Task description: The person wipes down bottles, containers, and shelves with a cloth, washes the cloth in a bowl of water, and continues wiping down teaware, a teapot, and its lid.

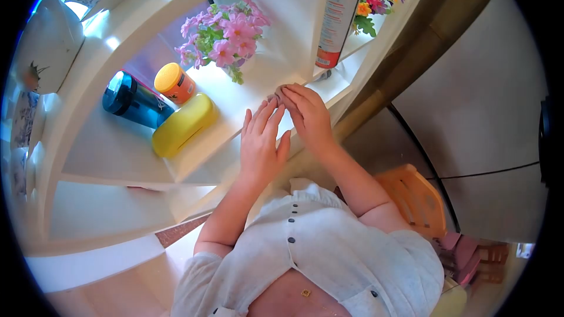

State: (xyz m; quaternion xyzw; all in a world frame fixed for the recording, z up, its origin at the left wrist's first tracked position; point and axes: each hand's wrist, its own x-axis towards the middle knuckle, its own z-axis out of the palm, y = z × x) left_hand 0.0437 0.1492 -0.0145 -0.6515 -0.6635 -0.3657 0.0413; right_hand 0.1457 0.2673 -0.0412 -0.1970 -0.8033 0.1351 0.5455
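Observation:
Both hands are raised together over the front edge of a white shelf (272,69). My right hand (311,118) curls its fingers over a small, crumpled-looking brownish-grey thing (278,95), mostly covered by the fingers; its kind cannot be made out. My left hand (260,144) has its fingers stretched out and its thumb apart, and its fingertips meet the same small thing from the left. Left of the hands, a yellow glasses-case-shaped box (187,126) lies on the shelf. Beyond it are an orange jar with a yellow lid (175,82) and a dark teal cup (136,103).
A pot of pink flowers (230,38) stands behind the hands. A tall red and white can (341,17) is at the right divider, with more colourful flowers (379,0) past it. White curved framing (126,41) borders the shelf. An orange chair (414,196) stands behind my right arm.

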